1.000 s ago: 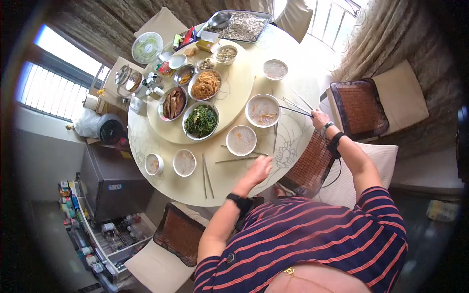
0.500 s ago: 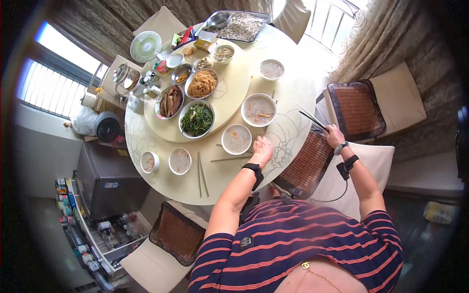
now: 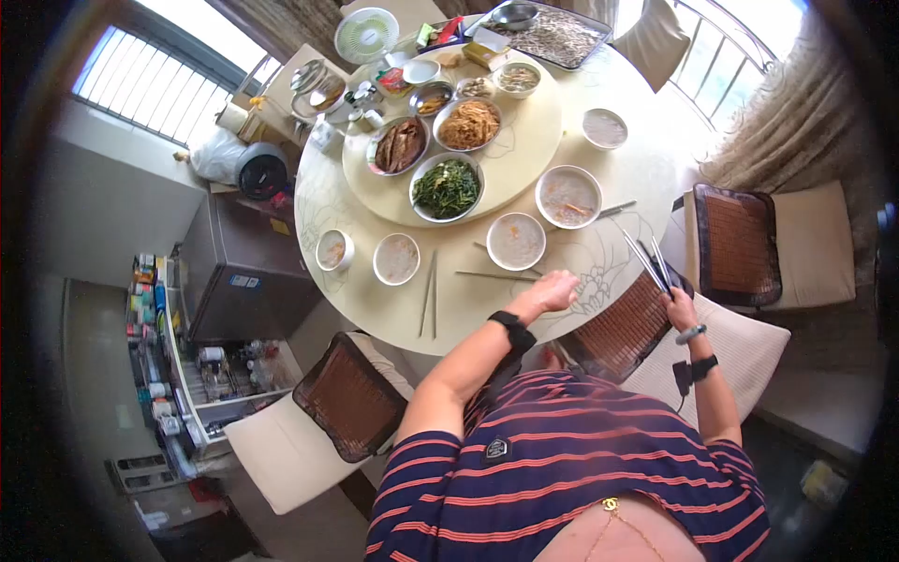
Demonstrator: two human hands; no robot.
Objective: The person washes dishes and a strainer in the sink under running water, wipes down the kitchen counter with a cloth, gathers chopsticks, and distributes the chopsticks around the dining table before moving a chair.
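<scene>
My left hand (image 3: 559, 292) hovers over the near edge of the round table, fingers curled into a fist, with nothing visible in it. Just beyond it stands a bowl of porridge (image 3: 516, 242), and a pair of chopsticks (image 3: 496, 275) lies by that bowl, one partly hidden by it. Off the table's right side, my right hand (image 3: 679, 306) is closed around several chopsticks (image 3: 653, 262), their tips pointing up and away from me. A second large porridge bowl (image 3: 568, 197) sits farther right, with chopsticks (image 3: 618, 208) beside it.
A raised turntable (image 3: 524, 178) carries greens (image 3: 447, 188), shredded food (image 3: 468, 125) and other dishes. More porridge bowls stand at left (image 3: 397, 259) and far right (image 3: 605, 129). Chopsticks (image 3: 428, 295) lie near the left edge. Chairs (image 3: 740, 244) surround the table; a tray (image 3: 562, 37) is at the back.
The view has shifted, so the table appears farther right and higher. My left hand has drawn back from the porridge bowl toward me, its fingers more curled. My right hand still holds the chopsticks.
</scene>
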